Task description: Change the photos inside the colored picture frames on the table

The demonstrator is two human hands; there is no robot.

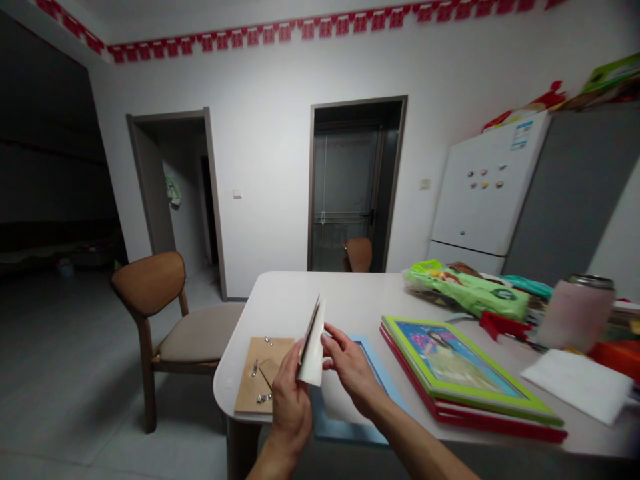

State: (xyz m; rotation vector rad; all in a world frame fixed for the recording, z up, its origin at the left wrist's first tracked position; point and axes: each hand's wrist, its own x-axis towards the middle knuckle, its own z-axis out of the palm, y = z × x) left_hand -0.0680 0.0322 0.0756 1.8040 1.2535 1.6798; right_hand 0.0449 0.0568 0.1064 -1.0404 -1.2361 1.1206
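Above the table's near edge, my left hand (291, 400) grips a thin stack of paper sheets (314, 353), held upright and seen nearly edge-on. The fingers of my right hand (350, 363) close on the right side of the same sheets, whose pale face turns toward that hand. Under my hands lies a light blue picture frame (387, 387), partly hidden by my right forearm. To the left is a brown backing board (247, 390) with metal clips and a stand flap on it; my left hand covers part of it.
Right of the blue frame, a green picture frame (475, 367) with a figure print lies on red frames (450, 410). Farther right are a green plastic package (470, 293), a pink jar (575, 313) and white tissue (580, 383). A chair (150, 287) stands left of the table (280, 300).
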